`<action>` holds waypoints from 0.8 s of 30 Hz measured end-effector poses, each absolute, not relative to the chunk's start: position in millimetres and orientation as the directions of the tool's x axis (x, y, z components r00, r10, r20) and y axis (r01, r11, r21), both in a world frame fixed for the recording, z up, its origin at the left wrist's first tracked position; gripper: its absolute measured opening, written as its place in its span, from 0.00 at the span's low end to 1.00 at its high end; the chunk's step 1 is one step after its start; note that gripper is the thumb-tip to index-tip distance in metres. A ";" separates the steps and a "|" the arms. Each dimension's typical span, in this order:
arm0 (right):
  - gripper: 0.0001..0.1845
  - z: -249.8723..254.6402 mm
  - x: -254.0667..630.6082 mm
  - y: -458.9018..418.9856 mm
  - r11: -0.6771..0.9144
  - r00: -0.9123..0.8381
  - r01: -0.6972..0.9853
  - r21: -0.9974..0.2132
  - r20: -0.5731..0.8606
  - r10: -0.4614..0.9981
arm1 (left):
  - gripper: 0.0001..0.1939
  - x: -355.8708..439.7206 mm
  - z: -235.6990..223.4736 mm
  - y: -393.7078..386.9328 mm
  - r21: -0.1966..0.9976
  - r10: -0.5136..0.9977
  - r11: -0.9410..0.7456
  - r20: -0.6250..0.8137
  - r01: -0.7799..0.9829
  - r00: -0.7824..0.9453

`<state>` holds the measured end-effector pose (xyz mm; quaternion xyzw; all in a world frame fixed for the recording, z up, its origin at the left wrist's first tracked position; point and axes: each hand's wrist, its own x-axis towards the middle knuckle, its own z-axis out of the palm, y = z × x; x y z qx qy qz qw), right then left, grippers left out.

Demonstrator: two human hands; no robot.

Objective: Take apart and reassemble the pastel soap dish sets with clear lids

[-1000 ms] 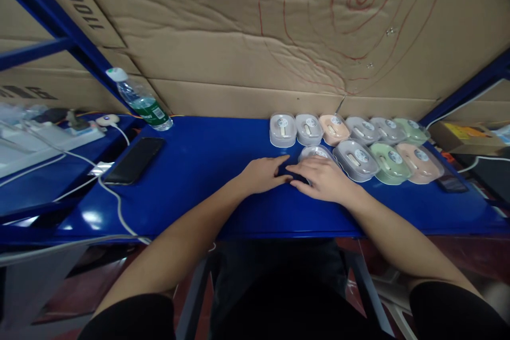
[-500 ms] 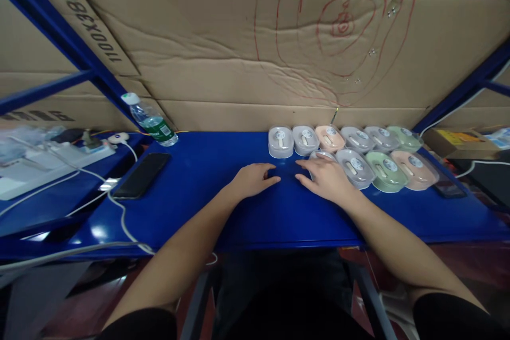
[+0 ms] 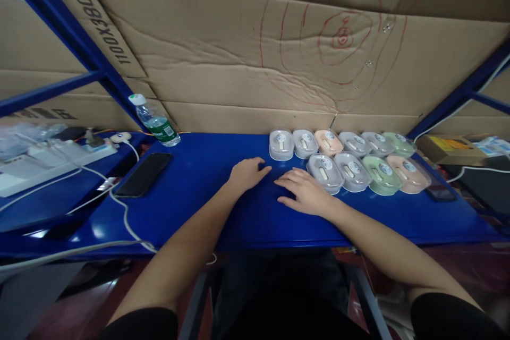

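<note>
Two rows of small lidded plastic boxes stand at the right on the blue table [image 3: 199, 212]. The nearest grey box [image 3: 325, 174] is just beyond my right hand [image 3: 303, 191], which lies low over the tabletop with its fingers apart and nothing in them. My left hand [image 3: 247, 174] is to the left of it, thumb and fingers parted around empty space. A green box [image 3: 381, 175] and a pink box [image 3: 408, 174] continue the front row. In the back row are a grey box [image 3: 281, 145] at the left end and an orange box [image 3: 329, 142].
At the left lie a black phone [image 3: 144, 174] and a leaning water bottle [image 3: 154, 121]. A white cable [image 3: 126, 218] runs over the table's left side. A cardboard wall [image 3: 215, 64] closes the back. Another dark phone [image 3: 441, 191] lies beside the boxes at the right.
My right hand has drawn back toward me and to the left, away from the front grey box, which now shows fully. My left hand has shifted slightly left. The view has tilted a little.
</note>
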<state>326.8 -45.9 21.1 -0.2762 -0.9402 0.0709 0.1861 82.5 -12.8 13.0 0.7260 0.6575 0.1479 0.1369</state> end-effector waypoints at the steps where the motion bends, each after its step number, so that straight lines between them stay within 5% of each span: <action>1: 0.26 17.9 323.8 -46.1 0.833 -0.777 0.496 -0.244 0.304 0.551 | 0.24 82.9 12.1 -12.2 0.397 0.996 -0.093 0.039 0.913 0.084; 6: 0.43 0.3 309.4 -31.6 0.758 -0.692 0.598 -0.262 0.309 0.653 | 0.23 85.1 12.3 -11.4 0.416 0.998 -0.059 0.020 0.907 0.056; 13: 0.51 -3.4 277.8 8.4 0.608 -0.522 0.764 -0.215 0.348 0.779 | 0.21 78.9 8.5 -8.1 0.543 0.999 -0.037 0.047 0.839 0.014; 17: 0.45 -1.8 276.2 13.4 0.604 -0.512 0.760 -0.241 0.350 0.784 | 0.19 75.1 3.7 -3.7 0.652 0.990 -0.054 0.137 0.757 -0.047; 21: 0.28 0.6 289.9 2.7 0.668 -0.499 0.683 -0.296 0.479 0.722 | 0.20 70.7 1.9 0.1 0.678 0.958 -0.120 0.271 0.725 -0.095; 24: 0.31 3.1 295.8 -3.6 0.613 -0.399 0.708 -0.351 0.516 0.758 | 0.22 67.8 3.4 2.4 0.701 0.950 -0.113 0.284 0.704 -0.130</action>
